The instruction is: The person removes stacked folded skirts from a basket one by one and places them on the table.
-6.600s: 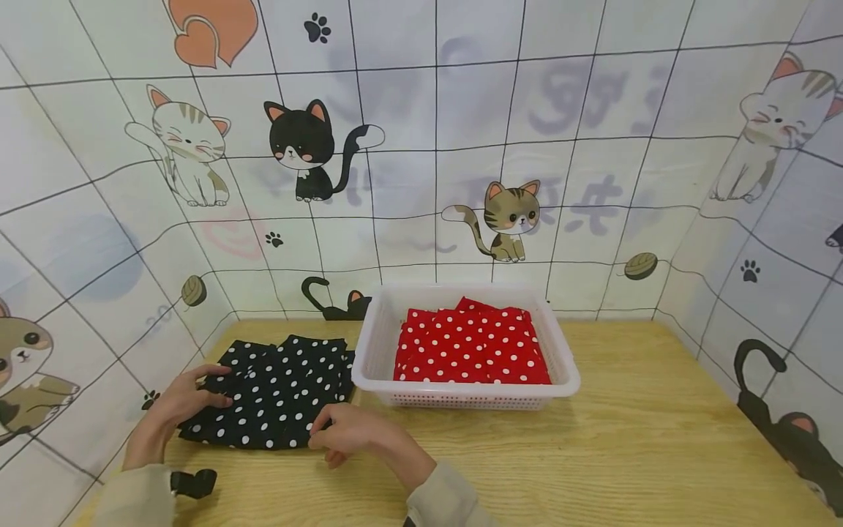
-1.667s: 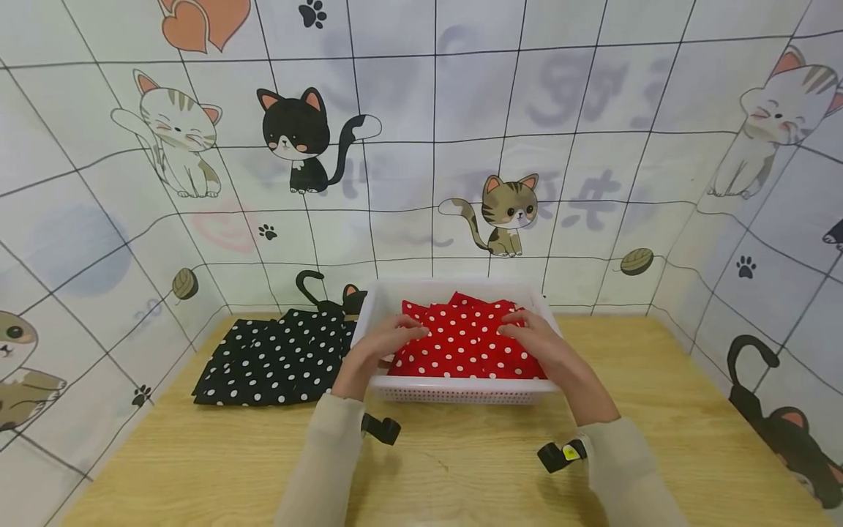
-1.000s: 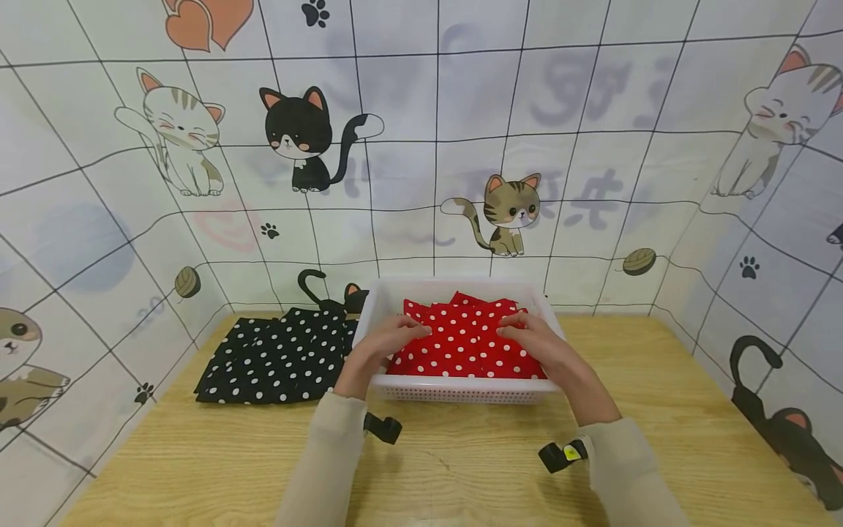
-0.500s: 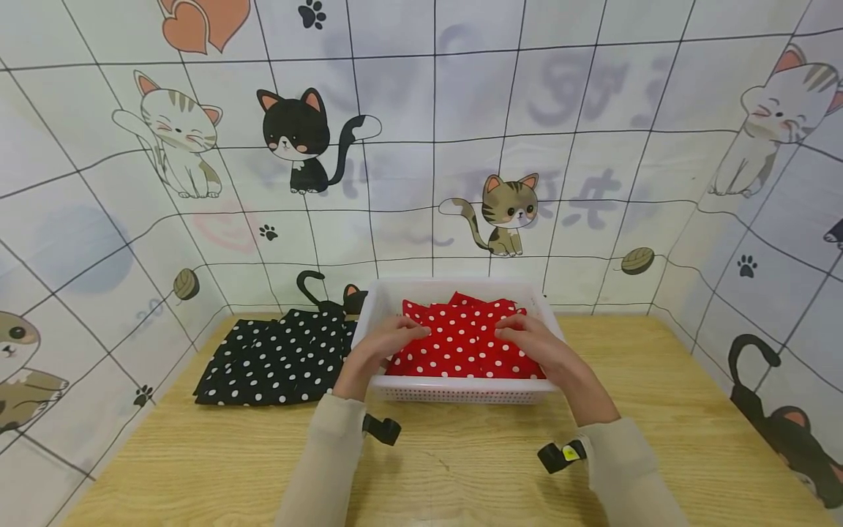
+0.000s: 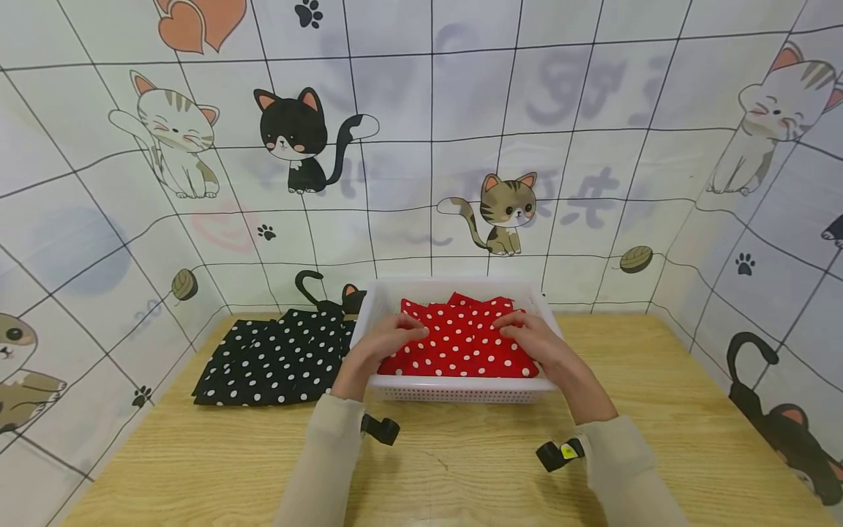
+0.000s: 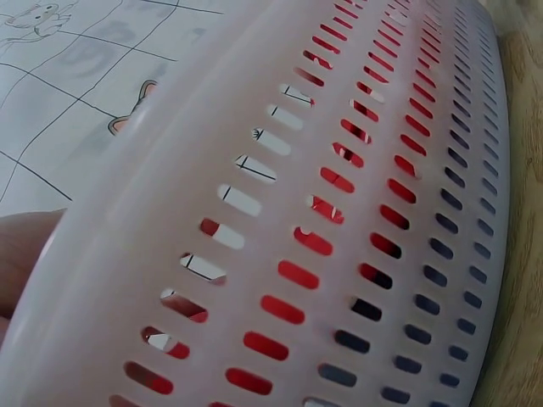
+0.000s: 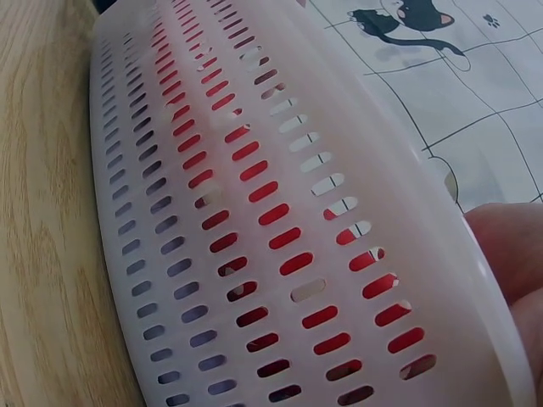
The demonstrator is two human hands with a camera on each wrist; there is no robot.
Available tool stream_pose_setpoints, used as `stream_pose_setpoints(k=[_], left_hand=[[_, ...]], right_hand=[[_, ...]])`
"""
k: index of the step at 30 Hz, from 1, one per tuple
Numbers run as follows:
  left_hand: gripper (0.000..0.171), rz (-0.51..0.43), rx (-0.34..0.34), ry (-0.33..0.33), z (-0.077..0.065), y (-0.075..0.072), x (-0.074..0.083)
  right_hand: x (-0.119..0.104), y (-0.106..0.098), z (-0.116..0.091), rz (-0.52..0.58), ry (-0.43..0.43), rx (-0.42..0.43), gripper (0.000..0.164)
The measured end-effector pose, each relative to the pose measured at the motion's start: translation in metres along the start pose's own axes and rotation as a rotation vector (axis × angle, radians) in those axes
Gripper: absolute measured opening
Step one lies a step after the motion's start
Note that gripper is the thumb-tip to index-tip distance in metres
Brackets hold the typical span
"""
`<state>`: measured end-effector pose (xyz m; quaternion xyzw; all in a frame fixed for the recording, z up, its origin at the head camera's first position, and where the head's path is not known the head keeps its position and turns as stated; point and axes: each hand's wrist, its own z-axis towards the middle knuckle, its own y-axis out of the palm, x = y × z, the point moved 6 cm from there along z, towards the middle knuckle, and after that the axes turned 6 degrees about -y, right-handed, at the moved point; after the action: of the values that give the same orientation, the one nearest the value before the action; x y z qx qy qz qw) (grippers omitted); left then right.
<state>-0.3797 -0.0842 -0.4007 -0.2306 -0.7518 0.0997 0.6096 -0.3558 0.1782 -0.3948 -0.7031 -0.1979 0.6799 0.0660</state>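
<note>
A folded red cloth with white dots lies in a white plastic basket in the head view. My left hand reaches over the basket's left side, thumb and forefinger on the cloth's left part. From the other side my right hand touches the cloth's right part in the same way. Whether either hand pinches the fabric is hidden. Both wrist views mostly show slotted basket walls, with red showing through; a bit of the left hand and of the right hand appears beyond the rim.
A folded black cloth with white dots lies left of the basket on the wooden table. Behind stands a white wall covering printed with cats and grid lines. Dark wrist devices hang at both cuffs.
Earlier both hands were on the black cloth at the left; since then they have moved to the red cloth in the basket. In the last half second the red cloth has shifted slightly left.
</note>
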Motion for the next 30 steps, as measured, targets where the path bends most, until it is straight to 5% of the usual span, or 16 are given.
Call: stream_pose_setpoints(k=[16, 30], left_hand=[[0.042, -0.073, 0.016, -0.017, -0.0001, -0.0020, -0.0006], [0.039, -0.136, -0.048, -0.019, 0.0040, 0.0018, -0.0015]], right_hand=[[-0.0018, -0.0090, 0.0035, 0.062, -0.024, 0.090, 0.043], [-0.0001, -0.0091, 0.0047, 0.062, -0.005, 0.099, 0.046]])
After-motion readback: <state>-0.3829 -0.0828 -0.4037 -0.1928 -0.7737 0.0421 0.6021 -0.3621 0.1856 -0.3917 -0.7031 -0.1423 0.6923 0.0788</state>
